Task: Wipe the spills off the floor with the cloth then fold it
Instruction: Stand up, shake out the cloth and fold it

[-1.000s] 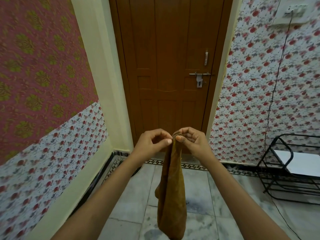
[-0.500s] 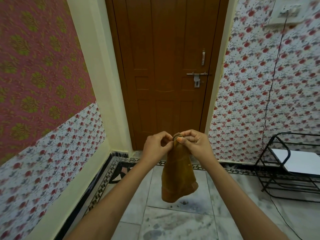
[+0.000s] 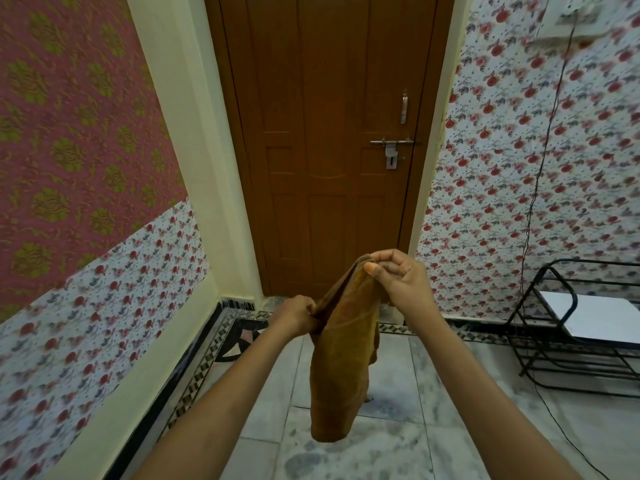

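A brown cloth [image 3: 341, 362] hangs in the air in front of me, folded over itself, its lower end drooping above the floor. My right hand [image 3: 398, 282] pinches its top corner between thumb and fingers, held higher. My left hand [image 3: 296, 317] grips the cloth's left edge lower down, so the top edge slants from right down to left. The grey marble floor [image 3: 398, 445] lies below, with darker mottled patches under the cloth.
A closed brown wooden door [image 3: 329, 140] with a latch stands straight ahead. Floral wallpaper covers the walls on both sides. A black metal rack [image 3: 581, 327] with a white shelf stands at the right, and a thin black cable [image 3: 540, 174] runs down the wall to the floor.
My left hand has dropped down and left along the cloth's edge, away from my right hand. The cloth has opened from a narrow hanging strip into a wider folded shape.
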